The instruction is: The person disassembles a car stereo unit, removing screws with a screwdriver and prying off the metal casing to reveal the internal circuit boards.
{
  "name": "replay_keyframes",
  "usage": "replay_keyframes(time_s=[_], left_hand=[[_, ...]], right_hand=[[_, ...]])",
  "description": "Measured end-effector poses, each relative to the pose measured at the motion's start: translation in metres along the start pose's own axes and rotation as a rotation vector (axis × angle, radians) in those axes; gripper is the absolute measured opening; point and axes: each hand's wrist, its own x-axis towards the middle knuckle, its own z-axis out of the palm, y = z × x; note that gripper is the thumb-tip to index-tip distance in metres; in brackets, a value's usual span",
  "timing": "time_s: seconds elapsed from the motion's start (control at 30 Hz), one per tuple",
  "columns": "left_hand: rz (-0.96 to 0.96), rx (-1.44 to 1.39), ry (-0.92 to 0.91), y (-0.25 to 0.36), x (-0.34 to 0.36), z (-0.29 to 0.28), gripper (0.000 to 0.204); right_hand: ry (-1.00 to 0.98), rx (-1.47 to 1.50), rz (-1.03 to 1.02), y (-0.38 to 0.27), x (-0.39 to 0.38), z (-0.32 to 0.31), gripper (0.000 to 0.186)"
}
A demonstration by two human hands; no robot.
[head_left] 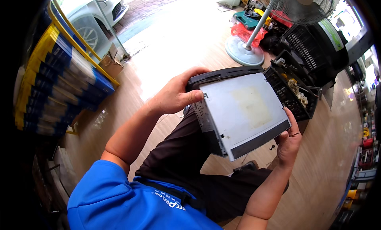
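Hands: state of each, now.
Left hand: closed on the grey metal unit's far left corner.
Right hand: closed on its near right edge.

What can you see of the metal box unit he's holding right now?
The metal box unit is a flat, rectangular grey sheet-metal case with a black plastic front along its far edge and a dark strip along the near edge. Its broad top panel faces up, tilted, with a yellowish stain. The perforated side shows slots and screws. It is held above the lap: left hand grips the far-left corner, right hand the near-right corner.

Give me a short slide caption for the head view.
Both hands, left and right, hold a grey metal electronics unit above the lap.
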Motion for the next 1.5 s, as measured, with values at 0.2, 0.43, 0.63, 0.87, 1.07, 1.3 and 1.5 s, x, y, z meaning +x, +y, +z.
replay_keyframes(time_s=[0.2, 0.43, 0.63, 0.87, 1.07, 1.3, 1.5], left_hand=[[0.059, -0.109, 0.073, -0.014, -0.003, 0.003, 0.076], [0.050, -0.082, 0.097, -0.009, 0.001, 0.004, 0.081], [0.064, -0.072, 0.137, -0.007, 0.001, 0.009, 0.079], [0.092, -0.052, 0.216, -0.011, 0.003, 0.015, 0.085], [0.040, -0.016, 0.240, -0.009, 0.004, 0.012, 0.083], [0.045, 0.015, 0.241, -0.008, 0.005, 0.011, 0.081], [0.034, -0.118, 0.191, -0.017, 0.000, 0.010, 0.082]], right_hand=[[0.037, 0.012, -0.079, 0.004, -0.004, 0.008, 0.092], [0.050, 0.098, -0.033, 0.006, 0.000, 0.014, 0.090], [0.043, 0.127, -0.071, 0.011, 0.004, 0.013, 0.087], [0.038, 0.083, -0.069, 0.017, 0.009, 0.007, 0.089], [0.034, 0.114, -0.049, 0.019, 0.010, 0.013, 0.087], [0.083, 0.141, -0.083, 0.017, 0.008, 0.019, 0.085], [0.055, 0.093, -0.046, 0.006, 0.006, 0.013, 0.093]])
